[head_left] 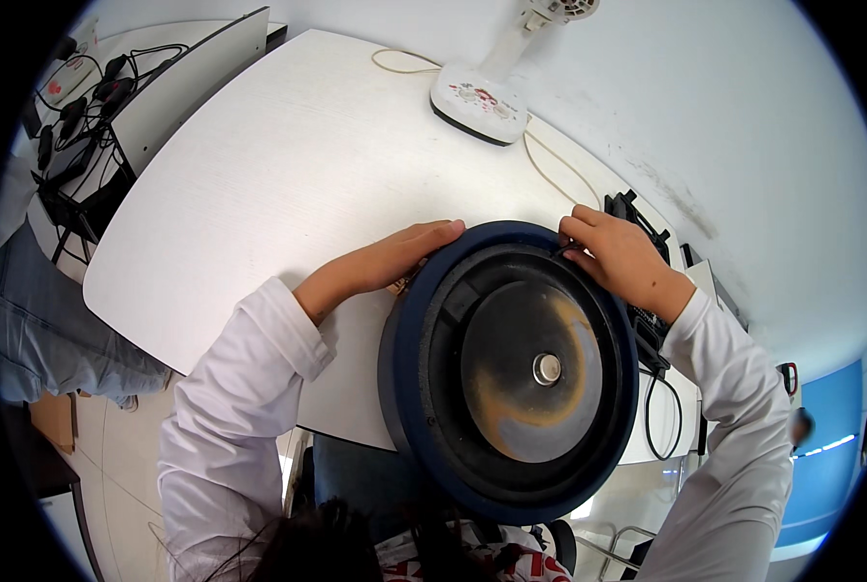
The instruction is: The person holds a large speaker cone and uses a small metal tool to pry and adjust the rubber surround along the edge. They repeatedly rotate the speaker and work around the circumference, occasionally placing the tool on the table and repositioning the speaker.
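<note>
A round electric cooker body (409,388) with a dark blue rim is tilted toward me over the table's near edge. Inside its black well sits a grey heating plate (487,359) with brownish stains and a silver metal button (547,369) off its middle. My left hand (394,257) grips the cooker's upper left side, fingers along the rim and partly hidden behind it. At the upper right of the rim, my right hand (620,257) has thumb and fingers pinched together. A small dark bit shows at those fingertips, too small to name.
The white table (229,194) extends to the far left. A small white fan (482,97) with a cord stands at the back. Beyond my right hand lie a black open case (639,213) and a black cable (649,427). A person's jeans-clad leg (55,310) is at left.
</note>
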{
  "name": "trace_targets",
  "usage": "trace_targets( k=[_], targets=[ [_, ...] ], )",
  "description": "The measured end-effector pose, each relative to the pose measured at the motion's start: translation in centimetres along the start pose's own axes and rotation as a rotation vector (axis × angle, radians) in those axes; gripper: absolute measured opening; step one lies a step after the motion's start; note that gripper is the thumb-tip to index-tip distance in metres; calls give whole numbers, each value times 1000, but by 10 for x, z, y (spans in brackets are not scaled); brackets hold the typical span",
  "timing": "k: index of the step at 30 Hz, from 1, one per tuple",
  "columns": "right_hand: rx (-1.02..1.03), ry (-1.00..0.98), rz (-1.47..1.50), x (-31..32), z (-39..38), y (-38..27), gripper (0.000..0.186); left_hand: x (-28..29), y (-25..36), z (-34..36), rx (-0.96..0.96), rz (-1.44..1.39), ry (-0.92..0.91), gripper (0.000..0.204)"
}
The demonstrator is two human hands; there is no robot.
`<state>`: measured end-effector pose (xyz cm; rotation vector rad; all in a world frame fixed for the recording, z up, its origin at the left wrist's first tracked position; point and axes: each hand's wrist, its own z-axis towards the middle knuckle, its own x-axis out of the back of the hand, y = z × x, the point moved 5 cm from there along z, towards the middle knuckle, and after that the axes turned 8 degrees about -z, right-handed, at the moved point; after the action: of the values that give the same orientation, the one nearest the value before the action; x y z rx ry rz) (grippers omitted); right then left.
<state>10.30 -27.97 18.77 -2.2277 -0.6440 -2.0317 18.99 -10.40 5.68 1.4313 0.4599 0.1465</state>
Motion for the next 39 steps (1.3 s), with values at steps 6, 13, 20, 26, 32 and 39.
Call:
trace_targets(
  k=[6, 13, 20, 26, 32, 39],
  targets=[
    [-43, 3, 42, -1, -4, -3, 14, 4, -4, 1, 17, 21, 9, 65],
    [-49, 62, 121, -7, -9, 5, 13, 2, -2, 0, 16, 17, 9, 65],
    [-38, 67, 122, -6, -9, 4, 13, 4, -4, 1, -32, 22, -1, 65],
    [-52, 72, 89, -5, -6, 4, 12, 1, 1, -2, -5, 32, 18, 65],
    [-75, 72, 82, -6, -6, 6, 12, 1, 0, 0, 6, 31, 7, 66],
    [-58, 68, 47, -4, -5, 4, 14, 2, 0, 0, 6, 28, 2, 67]
  ],
)
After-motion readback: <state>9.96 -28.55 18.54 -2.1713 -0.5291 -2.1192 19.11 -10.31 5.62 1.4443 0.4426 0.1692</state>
